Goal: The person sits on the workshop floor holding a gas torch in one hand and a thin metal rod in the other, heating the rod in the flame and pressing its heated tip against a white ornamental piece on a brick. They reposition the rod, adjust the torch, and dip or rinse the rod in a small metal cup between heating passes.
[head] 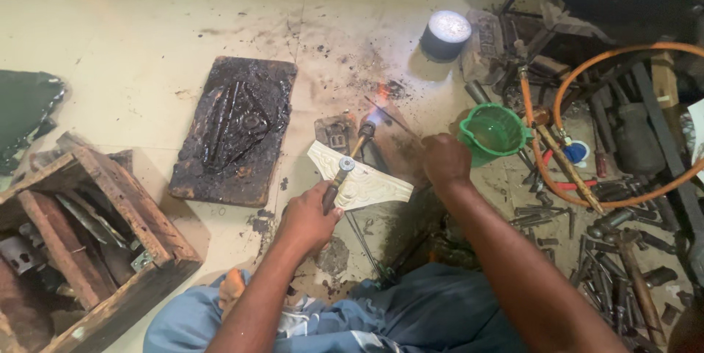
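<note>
My left hand (308, 214) grips a gas torch (353, 153) whose nozzle points away from me, with a small flame (379, 104) at its tip. Under the torch lies a pale, embossed metal piece (367, 186) with a curved shape. My right hand (444, 160) is closed around a thin dark rod (392, 120) whose far end reaches toward the flame. Both hands work low over the stained floor between my knees, which are in blue trousers.
A black pitch-covered slab (235, 129) lies to the left. A wooden box (81, 243) of scrap sits at lower left. A green plastic cup (493, 133), an orange hose (623, 126), a dark cylindrical tin (445, 34) and several punches and hammers (616, 258) crowd the right.
</note>
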### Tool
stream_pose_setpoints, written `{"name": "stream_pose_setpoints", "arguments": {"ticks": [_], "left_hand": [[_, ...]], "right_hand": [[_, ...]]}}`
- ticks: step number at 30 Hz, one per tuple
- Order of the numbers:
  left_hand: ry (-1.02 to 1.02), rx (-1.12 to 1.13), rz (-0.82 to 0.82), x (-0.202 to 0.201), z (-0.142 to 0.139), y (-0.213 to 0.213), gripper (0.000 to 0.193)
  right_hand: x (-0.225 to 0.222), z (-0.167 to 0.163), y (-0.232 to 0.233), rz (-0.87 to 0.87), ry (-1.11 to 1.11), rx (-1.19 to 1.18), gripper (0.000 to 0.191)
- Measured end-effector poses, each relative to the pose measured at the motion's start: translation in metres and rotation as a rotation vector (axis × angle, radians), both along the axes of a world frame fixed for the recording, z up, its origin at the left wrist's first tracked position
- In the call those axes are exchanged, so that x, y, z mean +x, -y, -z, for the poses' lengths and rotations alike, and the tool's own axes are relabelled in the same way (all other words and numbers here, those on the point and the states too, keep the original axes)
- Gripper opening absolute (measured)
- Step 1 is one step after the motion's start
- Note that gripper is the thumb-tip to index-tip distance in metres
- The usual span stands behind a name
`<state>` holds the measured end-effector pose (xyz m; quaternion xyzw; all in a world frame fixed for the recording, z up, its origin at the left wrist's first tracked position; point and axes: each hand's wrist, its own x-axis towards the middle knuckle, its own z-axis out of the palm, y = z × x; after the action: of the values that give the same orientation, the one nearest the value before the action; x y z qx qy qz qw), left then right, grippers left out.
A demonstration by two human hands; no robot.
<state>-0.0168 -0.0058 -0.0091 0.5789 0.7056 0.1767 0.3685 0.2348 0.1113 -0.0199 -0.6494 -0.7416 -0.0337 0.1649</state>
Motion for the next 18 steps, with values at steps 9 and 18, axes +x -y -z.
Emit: {"name": "stream_pose_setpoints", "arguments": {"ticks": [9, 18], "left_hand": [[-0.016, 0.101, 0.035, -0.005, 0.004, 0.001, 0.062], [0.004, 0.125, 0.019, -0.003, -0.004, 0.006, 0.060]], "right_hand": [[0.049, 0.005, 0.065, -0.141, 0.063, -0.274, 0.014], [-0.020, -0.008, -0.016, -0.049, 0.119, -0.227, 0.018]]}}
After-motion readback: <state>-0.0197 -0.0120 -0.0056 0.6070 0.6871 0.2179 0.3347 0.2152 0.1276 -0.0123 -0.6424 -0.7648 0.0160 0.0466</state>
